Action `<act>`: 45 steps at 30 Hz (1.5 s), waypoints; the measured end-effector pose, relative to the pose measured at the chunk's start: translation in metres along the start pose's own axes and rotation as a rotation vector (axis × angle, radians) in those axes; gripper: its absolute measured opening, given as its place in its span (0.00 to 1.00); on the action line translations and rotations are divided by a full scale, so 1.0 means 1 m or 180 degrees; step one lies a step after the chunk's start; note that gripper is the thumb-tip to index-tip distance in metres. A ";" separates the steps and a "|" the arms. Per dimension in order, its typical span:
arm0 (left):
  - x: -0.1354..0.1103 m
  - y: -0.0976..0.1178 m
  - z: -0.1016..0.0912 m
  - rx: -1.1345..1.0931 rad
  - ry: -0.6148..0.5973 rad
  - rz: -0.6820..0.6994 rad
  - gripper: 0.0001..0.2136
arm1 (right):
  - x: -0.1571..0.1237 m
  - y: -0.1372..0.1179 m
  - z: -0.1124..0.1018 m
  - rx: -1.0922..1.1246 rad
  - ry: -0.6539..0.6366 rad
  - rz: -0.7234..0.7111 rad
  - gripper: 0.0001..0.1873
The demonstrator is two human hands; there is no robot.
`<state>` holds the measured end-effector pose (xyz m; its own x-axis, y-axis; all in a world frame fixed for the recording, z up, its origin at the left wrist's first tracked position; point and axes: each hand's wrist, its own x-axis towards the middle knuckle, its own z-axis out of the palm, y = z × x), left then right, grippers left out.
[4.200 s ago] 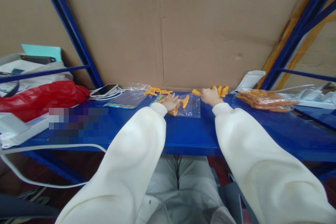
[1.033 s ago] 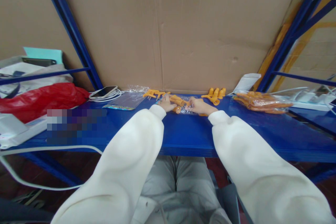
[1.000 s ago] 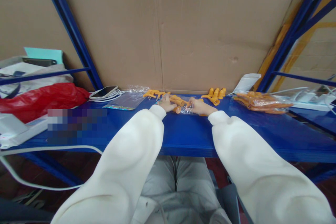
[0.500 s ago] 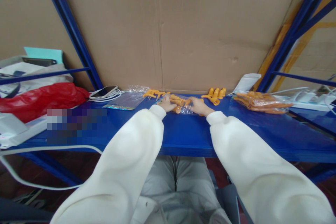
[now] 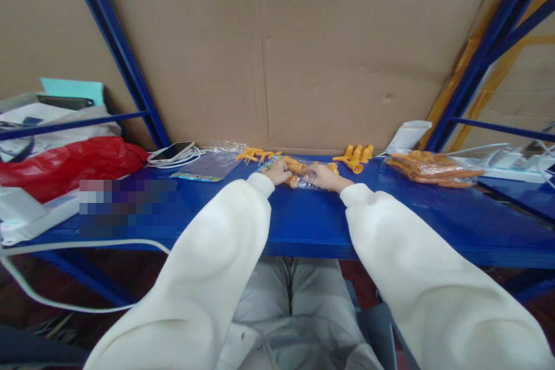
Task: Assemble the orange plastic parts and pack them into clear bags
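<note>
Both hands are at a clear plastic bag (image 5: 307,182) lying at the middle of the blue shelf, with orange plastic pieces (image 5: 295,165) in or on it. My left hand (image 5: 277,173) is closed at the bag's left end, by its colourful printed strip. On the right side, my right hand (image 5: 324,177) has its fingers bent round the bag and an orange piece; its fingertips are partly hidden. Thin orange pieces with small metal chains (image 5: 255,154) lie behind my left hand. Several orange horn-shaped pieces (image 5: 356,157) rest behind my right hand.
A flat clear bag (image 5: 208,165) lies left, beside a phone (image 5: 174,151) and coiled white cable. Farther left are a red bag (image 5: 73,162) and a white power strip (image 5: 39,217). A packed bag of orange pieces (image 5: 433,169) lies right. Cardboard (image 5: 325,63) stands behind.
My left fingers have drawn in closer, with the thumb less stretched out. My right hand has shifted slightly left over the bag. The surrounding things have stayed in place.
</note>
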<state>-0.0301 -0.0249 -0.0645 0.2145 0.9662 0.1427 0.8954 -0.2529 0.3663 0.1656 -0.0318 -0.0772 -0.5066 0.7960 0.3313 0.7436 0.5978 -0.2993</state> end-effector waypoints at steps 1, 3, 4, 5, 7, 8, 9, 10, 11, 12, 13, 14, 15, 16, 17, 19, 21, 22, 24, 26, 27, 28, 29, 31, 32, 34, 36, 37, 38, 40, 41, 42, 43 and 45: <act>0.000 0.000 0.000 0.0016 -0.0031 0.0001 0.13 | 0.000 0.000 0.001 -0.0014 -0.0003 0.0001 0.16; 0.000 -0.001 0.000 0.0038 -0.0085 0.0006 0.13 | 0.001 0.000 0.002 -0.0069 0.0008 0.0036 0.16; 0.001 -0.001 0.000 0.0032 -0.0096 0.0022 0.13 | 0.001 0.000 0.003 -0.0100 0.0012 0.0068 0.17; 0.001 -0.001 0.000 0.0014 -0.0098 0.0046 0.13 | 0.001 0.000 0.003 -0.0129 0.0016 0.0109 0.17; 0.002 -0.002 0.000 -0.0029 -0.0088 0.0098 0.13 | 0.001 -0.001 0.003 -0.0164 -0.0009 0.0193 0.19; 0.002 -0.002 0.001 -0.0043 -0.0085 0.0110 0.13 | 0.001 -0.001 0.002 -0.0159 -0.0040 0.0210 0.20; 0.001 -0.001 0.000 -0.0045 -0.0086 0.0108 0.14 | 0.000 -0.002 0.001 -0.0140 -0.0066 0.0208 0.20; 0.001 -0.001 0.000 -0.0036 -0.0092 0.0101 0.14 | 0.000 -0.002 0.000 -0.0109 -0.0076 0.0191 0.20; 0.000 -0.001 0.000 -0.0019 -0.0101 0.0099 0.15 | -0.001 -0.002 -0.001 -0.0073 -0.0062 0.0172 0.20; -0.001 0.000 0.000 0.0002 -0.0115 0.0097 0.16 | -0.002 -0.002 -0.003 -0.0037 -0.0020 0.0154 0.19; -0.001 0.000 -0.001 0.0021 -0.0136 0.0097 0.16 | -0.002 -0.002 -0.004 -0.0005 0.0039 0.0141 0.19; -0.002 0.001 -0.001 0.0036 -0.0159 0.0099 0.16 | -0.003 -0.002 -0.005 0.0017 0.0098 0.0143 0.19; -0.003 0.001 -0.002 0.0047 -0.0182 0.0102 0.16 | -0.003 -0.002 -0.005 0.0026 0.0146 0.0164 0.19; -0.003 0.002 -0.002 0.0055 -0.0201 0.0106 0.16 | -0.003 -0.002 -0.005 0.0026 0.0173 0.0199 0.19; -0.003 0.002 -0.003 0.0064 -0.0213 0.0110 0.16 | -0.004 -0.002 -0.005 0.0019 0.0187 0.0246 0.18; -0.004 0.002 -0.004 0.0079 -0.0220 0.0110 0.16 | -0.004 -0.001 -0.005 0.0003 0.0195 0.0334 0.18; -0.004 0.002 -0.004 0.0091 -0.0224 0.0086 0.16 | -0.004 0.000 -0.003 0.0016 0.0221 0.0363 0.18; -0.005 0.003 -0.004 0.0099 -0.0227 0.0069 0.17 | -0.004 0.000 -0.003 0.0039 0.0237 0.0345 0.18; -0.004 0.003 -0.004 0.0132 -0.0219 0.0055 0.17 | -0.003 0.001 -0.003 0.0105 0.0269 0.0252 0.18; -0.003 0.002 -0.002 0.0199 -0.0205 0.0068 0.18 | -0.003 0.002 -0.002 0.0216 0.0271 0.0126 0.17; -0.002 0.000 -0.001 0.0240 -0.0201 0.0069 0.18 | -0.003 0.002 -0.002 0.0281 0.0254 0.0077 0.17; 0.000 -0.001 0.001 0.0280 -0.0195 0.0065 0.18 | -0.003 0.002 -0.002 0.0343 0.0231 0.0055 0.17; 0.002 -0.003 0.003 0.0317 -0.0185 0.0067 0.18 | -0.003 0.002 -0.002 0.0393 0.0215 0.0074 0.17; 0.008 -0.008 0.007 0.0359 -0.0135 0.0131 0.19 | -0.003 0.002 -0.002 0.0434 0.0210 0.0188 0.19; 0.011 -0.011 0.009 0.0364 -0.0092 0.0228 0.19 | -0.003 0.003 -0.003 0.0426 0.0228 0.0263 0.19; 0.017 -0.017 0.013 0.0340 -0.0019 0.0412 0.19 | -0.003 0.007 -0.006 0.0373 0.0285 0.0413 0.21; 0.021 -0.021 0.016 0.0299 0.0025 0.0482 0.20 | -0.004 0.012 -0.013 0.0245 0.0328 0.0533 0.23; 0.023 -0.023 0.016 0.0276 0.0042 0.0495 0.20 | -0.005 0.015 -0.019 0.0141 0.0363 0.0589 0.23; 0.024 -0.024 0.017 0.0253 0.0055 0.0500 0.20 | -0.006 0.018 -0.025 0.0007 0.0359 0.0681 0.22; 0.025 -0.026 0.017 0.0221 0.0064 0.0508 0.20 | -0.010 0.024 -0.038 -0.0254 0.0409 0.0965 0.19; 0.025 -0.026 0.017 0.0217 0.0054 0.0508 0.20 | -0.012 0.027 -0.044 -0.0352 0.0409 0.1098 0.17; 0.025 -0.026 0.017 0.0222 0.0037 0.0505 0.21 | -0.014 0.029 -0.049 -0.0440 0.0410 0.1259 0.16; 0.025 -0.026 0.017 0.0234 0.0015 0.0502 0.21 | -0.016 0.031 -0.053 -0.0521 0.0434 0.1406 0.15; 0.025 -0.026 0.016 0.0261 -0.0032 0.0499 0.21 | -0.019 0.033 -0.057 -0.0608 0.0353 0.1689 0.11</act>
<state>-0.0414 0.0062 -0.0852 0.3576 0.9158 0.1829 0.8794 -0.3962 0.2641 0.2252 -0.0326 -0.0424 -0.0015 0.9615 0.2748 0.9544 0.0834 -0.2865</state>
